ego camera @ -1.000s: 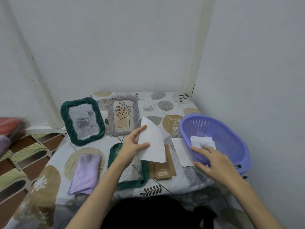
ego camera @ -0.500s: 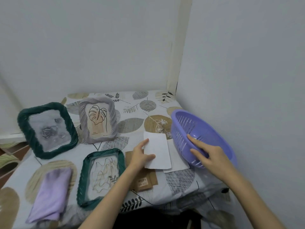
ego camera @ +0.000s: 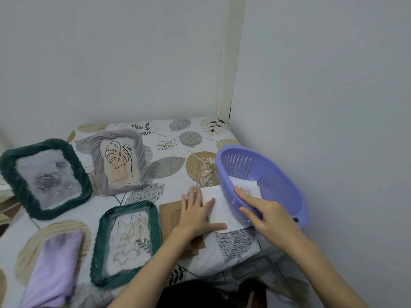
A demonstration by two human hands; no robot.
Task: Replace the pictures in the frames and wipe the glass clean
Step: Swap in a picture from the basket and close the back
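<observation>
Left hand [ego camera: 195, 215] lies flat, fingers spread and straight, pressing a white sheet [ego camera: 219, 210] onto the worktop [ego camera: 173, 152]; it grips nothing. The sheet lies partly over a brown backing board [ego camera: 171, 215] and runs under the rim of the purple basket [ego camera: 273, 185]. Right hand [ego camera: 266, 215] holds the basket's near rim, fingers reaching over it; the basket sits tilted. Inside it lies a printed picture [ego camera: 244, 185], near the fingertips.

Three frames: two stand propped at the back, a green one [ego camera: 44, 176] with a rose print and a grey one [ego camera: 119, 161] with a leaf drawing. A second green frame [ego camera: 127, 242] lies flat in front, glass up. A lilac cloth [ego camera: 55, 265] lies at front left, untouched.

Step in hand, as judged: fetching a new picture from the basket. To do it well:
- steady the basket before reaching in;
- pinch the picture by an edge, so it does not smudge;
- keep the loose sheet pinned, since it may slide or crease as the basket shifts;
- set the picture face down against the glass, then refit the board.
</observation>
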